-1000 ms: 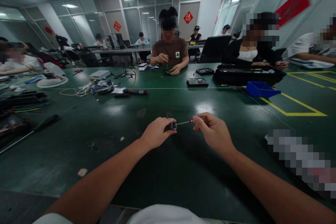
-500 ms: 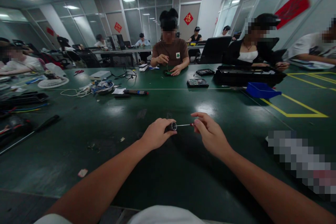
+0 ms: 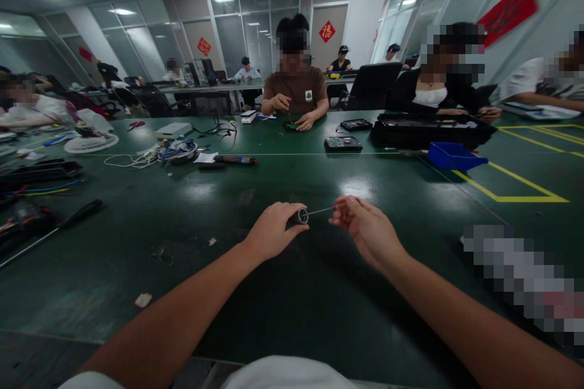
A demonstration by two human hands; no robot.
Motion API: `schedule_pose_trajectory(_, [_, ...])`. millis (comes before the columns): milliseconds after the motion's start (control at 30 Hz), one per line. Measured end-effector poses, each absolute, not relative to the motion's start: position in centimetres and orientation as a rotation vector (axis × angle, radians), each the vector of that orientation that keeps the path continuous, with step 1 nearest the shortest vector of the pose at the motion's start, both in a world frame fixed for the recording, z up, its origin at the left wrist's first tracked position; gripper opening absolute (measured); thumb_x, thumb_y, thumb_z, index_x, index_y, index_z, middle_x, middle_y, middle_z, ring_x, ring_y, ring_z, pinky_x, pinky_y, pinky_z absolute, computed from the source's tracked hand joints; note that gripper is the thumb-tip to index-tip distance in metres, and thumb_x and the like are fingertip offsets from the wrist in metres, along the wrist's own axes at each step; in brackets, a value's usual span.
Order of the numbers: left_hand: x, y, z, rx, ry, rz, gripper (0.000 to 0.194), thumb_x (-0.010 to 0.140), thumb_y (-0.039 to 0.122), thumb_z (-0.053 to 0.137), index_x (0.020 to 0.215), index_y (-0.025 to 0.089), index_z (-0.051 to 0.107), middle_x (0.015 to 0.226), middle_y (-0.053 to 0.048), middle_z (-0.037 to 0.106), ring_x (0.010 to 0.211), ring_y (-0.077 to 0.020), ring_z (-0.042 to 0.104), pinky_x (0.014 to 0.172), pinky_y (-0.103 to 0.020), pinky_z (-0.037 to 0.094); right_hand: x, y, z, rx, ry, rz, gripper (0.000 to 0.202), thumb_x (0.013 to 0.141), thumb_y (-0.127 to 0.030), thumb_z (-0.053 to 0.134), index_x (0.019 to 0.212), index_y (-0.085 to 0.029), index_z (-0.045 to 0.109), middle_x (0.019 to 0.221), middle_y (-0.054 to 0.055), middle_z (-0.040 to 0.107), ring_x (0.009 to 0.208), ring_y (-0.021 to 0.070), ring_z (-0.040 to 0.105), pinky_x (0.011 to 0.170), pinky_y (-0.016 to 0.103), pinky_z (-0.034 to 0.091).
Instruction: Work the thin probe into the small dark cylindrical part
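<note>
Over the green table point(image 3: 274, 328), the left hand point(image 3: 272, 232) holds a small dark tube point(image 3: 296, 218), with its thumb and fingers closed around it. The tube's round open end faces the right hand point(image 3: 368, 228), which pinches a thin rod point(image 3: 320, 211). The rod's tip is at the open end; I cannot tell how deep it goes. Fingers hide its other end.

Past the grip and a bit left, a dark stick point(image 3: 239, 160) lies by some paper point(image 3: 206, 158), with a heap of cords point(image 3: 177, 151) next to that. Far left of the grip is a long screwdriver point(image 3: 84, 213). Left of the grip and nearer the body lies a little scrap point(image 3: 143, 299).

Past the grip to the right, a blue bin point(image 3: 456, 156) sits beside a long black tray point(image 3: 433, 130). Straight past the grip, a person in a brown shirt point(image 3: 294, 88) has both hands at a small green board point(image 3: 291, 126).
</note>
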State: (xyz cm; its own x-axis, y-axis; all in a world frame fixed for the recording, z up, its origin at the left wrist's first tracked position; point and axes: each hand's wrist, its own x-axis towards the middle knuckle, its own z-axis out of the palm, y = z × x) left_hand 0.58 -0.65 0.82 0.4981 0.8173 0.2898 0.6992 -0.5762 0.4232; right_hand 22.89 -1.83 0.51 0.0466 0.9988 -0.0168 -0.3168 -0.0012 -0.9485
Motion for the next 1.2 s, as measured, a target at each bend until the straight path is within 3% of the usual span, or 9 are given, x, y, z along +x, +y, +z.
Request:
schedule_pose_trajectory(133, [0.3, -0.3, 1.1, 2.655, 1.256, 0.604, 0.031, 0.091, 0.033, 0.069, 0.12, 0.022, 0.064, 0.109, -0.005, 0.07, 0.102, -0.0248, 0.061, 0.098, -0.044, 0.043, 23.6, -1.2, 0.4, -1.025, -0.773, 1.487, 0.026, 0.082, -0.043, 0.073, 0.074, -0.02, 0.064, 0.061, -0.002, 0.055, 0.052, 0.013, 0.05, 0.064, 0.034, 0.056])
schedule_pose_trajectory(567, [0.3, -0.4, 0.6, 2.459, 1.284, 0.602, 0.032, 0.091, 0.035, 0.069, 0.12, 0.024, 0.064, 0.111, -0.004, 0.07, 0.102, -0.0242, 0.062, 0.096, -0.044, 0.045, 22.6, -1.6, -0.1, -1.032, -0.977, 1.195, 0.039, 0.075, -0.056, 0.078, 0.087, -0.021, 0.067, 0.076, 0.001, 0.067, 0.069, 0.0155, 0.064, 0.069, 0.033, 0.056])
schedule_pose_trajectory(733, [0.4, -0.5, 0.3, 2.467, 1.265, 0.62, 0.032, 0.091, 0.036, 0.069, 0.121, 0.023, 0.064, 0.111, -0.004, 0.07, 0.103, -0.0243, 0.062, 0.096, -0.043, 0.045, 22.4, -2.2, 0.5, -1.06, -1.086, 1.113, 0.036, 0.08, -0.056, 0.072, 0.089, -0.021, 0.067, 0.078, 0.001, 0.068, 0.07, 0.0167, 0.065, 0.07, 0.035, 0.055])
schedule_pose_trajectory(867, [0.4, -0.5, 0.2, 2.484, 1.237, 0.636, 0.032, 0.092, 0.036, 0.068, 0.121, 0.023, 0.063, 0.112, -0.004, 0.071, 0.101, -0.0233, 0.062, 0.096, -0.043, 0.045, 22.9, -2.8, 1.6, -1.17, -1.327, 0.898, 0.033, 0.087, -0.052, 0.066, 0.081, -0.02, 0.07, 0.07, 0.003, 0.068, 0.065, 0.017, 0.063, 0.067, 0.033, 0.05])
schedule_pose_trajectory(967, [0.4, -0.5, 0.1, 2.5, 1.222, 0.625, 0.032, 0.091, 0.035, 0.068, 0.121, 0.025, 0.063, 0.112, -0.003, 0.071, 0.101, -0.0233, 0.063, 0.096, -0.043, 0.045, 23.3, -3.2, 2.2, -1.341, -1.481, 0.737, 0.034, 0.086, -0.053, 0.066, 0.075, -0.02, 0.07, 0.058, 0.001, 0.064, 0.052, 0.0154, 0.055, 0.053, 0.03, 0.04])
schedule_pose_trajectory(1200, [0.3, -0.4, -0.2, 2.528, 1.243, 0.602, 0.035, 0.09, 0.035, 0.07, 0.123, 0.024, 0.063, 0.109, -0.005, 0.071, 0.099, -0.0242, 0.063, 0.095, -0.043, 0.045, 23.2, -3.6, 1.9, -1.242, -1.64, 0.747, 0.013, 0.088, -0.029, 0.055, 0.085, -0.023, 0.066, 0.073, 0.001, 0.068, 0.066, 0.0193, 0.063, 0.06, 0.031, 0.043])
